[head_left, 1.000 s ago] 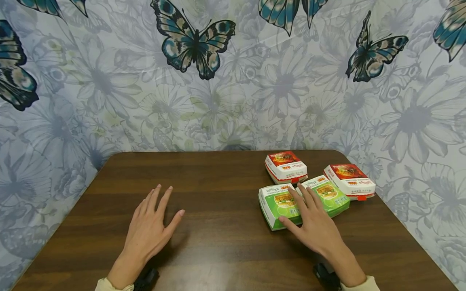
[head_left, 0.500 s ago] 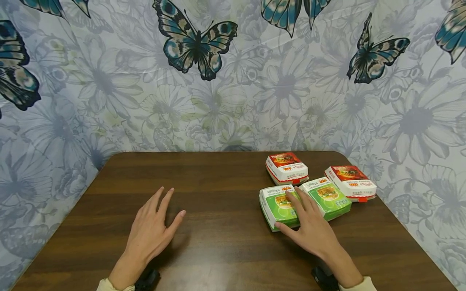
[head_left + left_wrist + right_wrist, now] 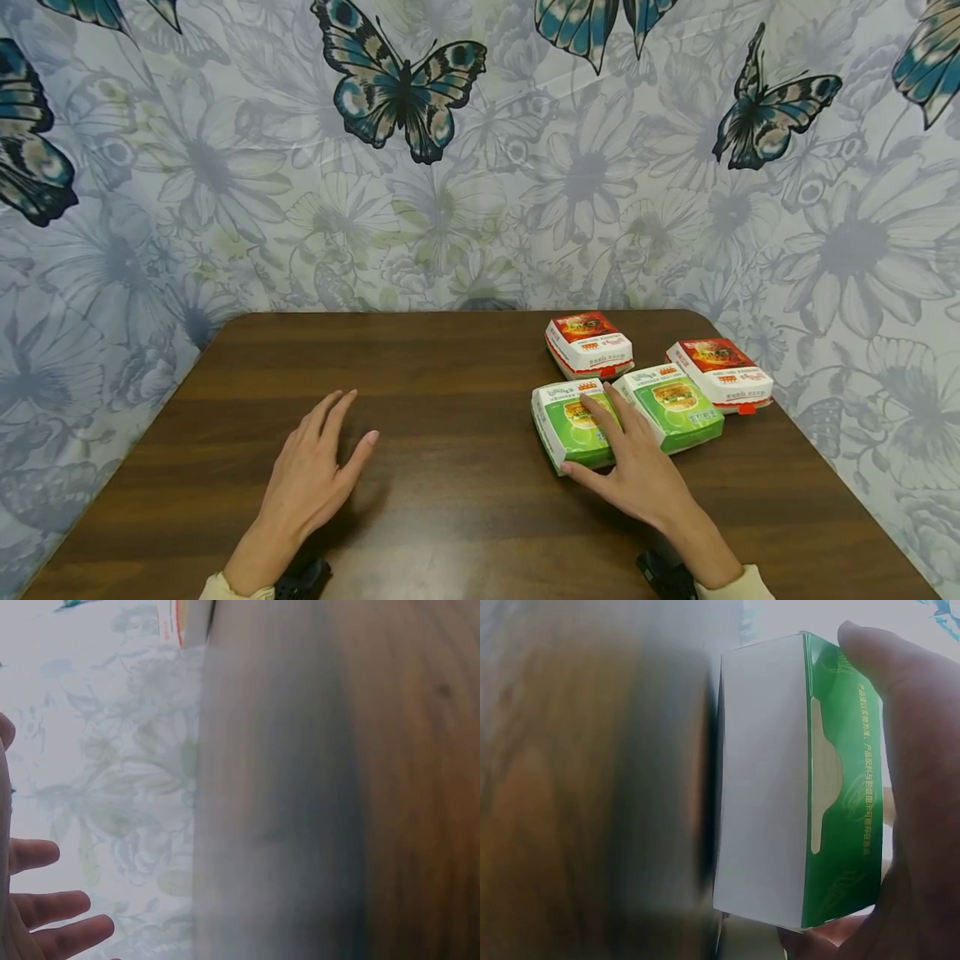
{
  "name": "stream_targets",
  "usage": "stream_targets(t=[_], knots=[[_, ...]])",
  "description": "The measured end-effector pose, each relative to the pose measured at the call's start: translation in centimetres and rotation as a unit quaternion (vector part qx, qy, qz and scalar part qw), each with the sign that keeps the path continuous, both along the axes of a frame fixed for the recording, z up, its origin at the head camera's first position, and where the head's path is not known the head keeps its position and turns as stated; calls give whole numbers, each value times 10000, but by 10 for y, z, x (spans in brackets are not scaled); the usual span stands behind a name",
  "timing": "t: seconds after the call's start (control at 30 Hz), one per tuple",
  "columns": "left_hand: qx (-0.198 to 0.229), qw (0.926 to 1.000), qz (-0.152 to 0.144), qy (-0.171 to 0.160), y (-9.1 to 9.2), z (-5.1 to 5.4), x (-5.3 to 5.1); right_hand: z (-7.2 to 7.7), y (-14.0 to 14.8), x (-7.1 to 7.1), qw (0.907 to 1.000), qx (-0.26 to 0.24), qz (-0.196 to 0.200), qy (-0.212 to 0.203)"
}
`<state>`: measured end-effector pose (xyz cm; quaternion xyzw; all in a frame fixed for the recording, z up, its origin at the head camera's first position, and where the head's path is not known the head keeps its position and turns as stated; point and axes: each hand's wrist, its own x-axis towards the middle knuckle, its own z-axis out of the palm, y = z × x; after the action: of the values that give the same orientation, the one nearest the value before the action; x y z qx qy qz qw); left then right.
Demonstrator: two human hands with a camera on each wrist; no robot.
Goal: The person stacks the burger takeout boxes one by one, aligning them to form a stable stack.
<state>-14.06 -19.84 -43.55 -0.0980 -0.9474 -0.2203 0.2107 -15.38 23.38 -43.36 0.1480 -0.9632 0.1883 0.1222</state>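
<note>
Your left hand [image 3: 311, 471] hangs spread above brown wood-grain tabletop [image 3: 450, 508]; your right hand [image 3: 647, 477] spreads over green-and-white burger box [image 3: 572, 432], thumb at its near edge. Butterfly-print backdrop [image 3: 585, 175] beyond both hands.

The table [image 3: 450, 475] had a dark brown wood-grain top with rounded far corners. Four cartons lay on its right half: a left green carton [image 3: 572, 429] and a right green carton [image 3: 678, 408], a far red carton [image 3: 591, 346] behind them, and an edge red carton [image 3: 723, 375] near the right side.
</note>
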Motion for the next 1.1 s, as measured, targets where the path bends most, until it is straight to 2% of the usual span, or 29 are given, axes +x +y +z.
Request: stream_targets(t=[0.27, 0.5, 0.77, 1.1], knots=[[161, 9998, -52, -73, 1, -2, 0, 0, 1, -1, 10000, 24, -5, -65], [177, 9998, -86, -72, 2, -3, 0, -2, 2, -3, 10000, -77, 28, 46], [222, 9996, -144, 112, 2, -3, -2, -1, 0, -4, 9999, -123, 20, 63], [540, 9980, -321, 31, 1, -6, 0, -3, 0, -3, 9998, -163, 80, 64]])
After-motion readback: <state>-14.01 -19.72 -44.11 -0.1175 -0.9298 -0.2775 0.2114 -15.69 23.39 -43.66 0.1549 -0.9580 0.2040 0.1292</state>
